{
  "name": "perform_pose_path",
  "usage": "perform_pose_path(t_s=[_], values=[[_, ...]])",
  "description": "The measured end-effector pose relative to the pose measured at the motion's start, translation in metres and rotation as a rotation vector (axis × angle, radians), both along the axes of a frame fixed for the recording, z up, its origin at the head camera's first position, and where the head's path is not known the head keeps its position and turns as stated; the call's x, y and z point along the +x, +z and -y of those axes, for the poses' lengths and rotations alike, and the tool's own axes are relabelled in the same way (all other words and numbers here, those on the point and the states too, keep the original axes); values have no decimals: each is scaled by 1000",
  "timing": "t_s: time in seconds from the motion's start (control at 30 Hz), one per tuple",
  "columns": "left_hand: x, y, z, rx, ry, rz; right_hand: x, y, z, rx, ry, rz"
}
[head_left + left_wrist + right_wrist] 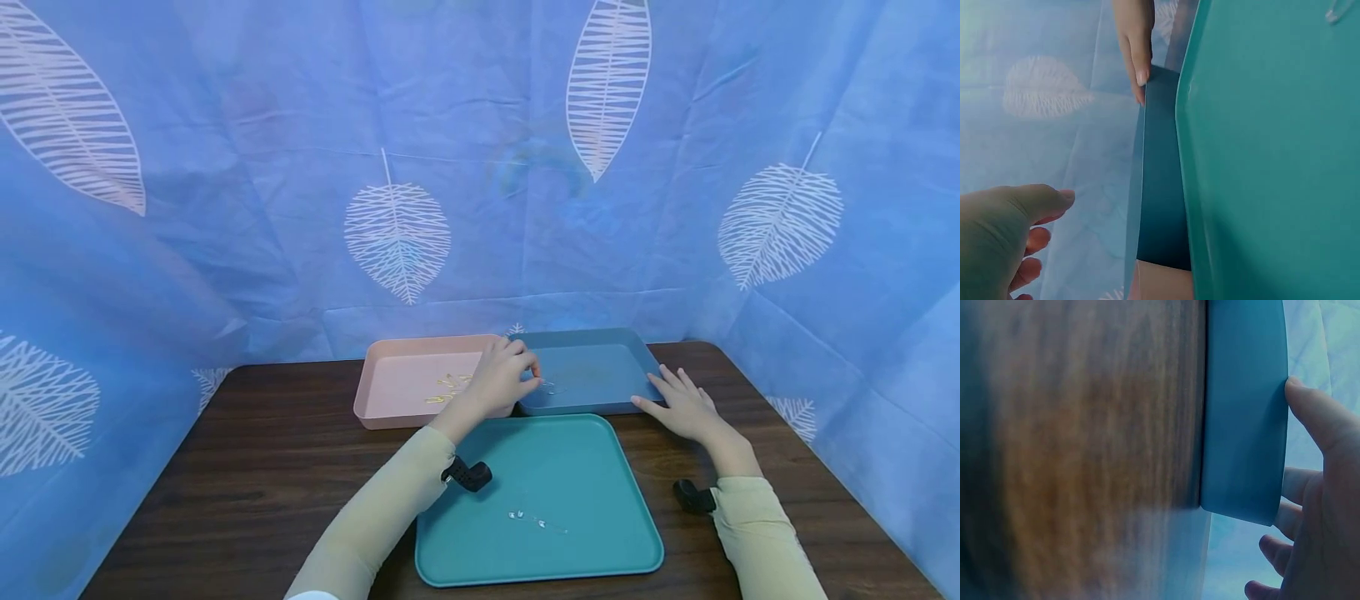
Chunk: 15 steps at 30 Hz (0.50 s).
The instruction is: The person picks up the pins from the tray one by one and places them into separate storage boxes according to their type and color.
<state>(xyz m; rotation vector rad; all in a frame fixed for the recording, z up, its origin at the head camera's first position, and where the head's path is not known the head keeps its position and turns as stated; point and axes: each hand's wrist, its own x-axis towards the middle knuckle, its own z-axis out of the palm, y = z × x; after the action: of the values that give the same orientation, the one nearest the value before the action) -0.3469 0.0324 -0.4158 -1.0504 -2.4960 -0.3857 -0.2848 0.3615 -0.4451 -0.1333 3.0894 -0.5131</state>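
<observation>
In the head view my left hand [495, 375] hovers where the pink tray [375, 400] and blue tray [600, 342] meet. Its fingers bend loosely, and the left wrist view shows nothing held between thumb and fingers. Just beside its fingertips, small silver pins [551, 388] lie in the blue tray. Several gold pins [450, 387] are in the pink tray. My right hand [686, 406] rests at the blue tray's near right corner; its thumb touches the rim in the right wrist view. A few silver pins [538, 522] lie on the teal tray [540, 467].
All three trays stand on a dark wooden table [292, 467], the teal one in front of the others. A blue leaf-print cloth [480, 250] hangs behind and at the sides. Black wrist cameras [468, 475] sit on both forearms.
</observation>
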Motion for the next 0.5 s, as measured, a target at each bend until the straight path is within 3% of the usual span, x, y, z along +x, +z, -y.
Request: perform_pose_path(t_s=[0.5], values=[[39,-5,23,23,-36,79,0,1,0,-7,9,1]])
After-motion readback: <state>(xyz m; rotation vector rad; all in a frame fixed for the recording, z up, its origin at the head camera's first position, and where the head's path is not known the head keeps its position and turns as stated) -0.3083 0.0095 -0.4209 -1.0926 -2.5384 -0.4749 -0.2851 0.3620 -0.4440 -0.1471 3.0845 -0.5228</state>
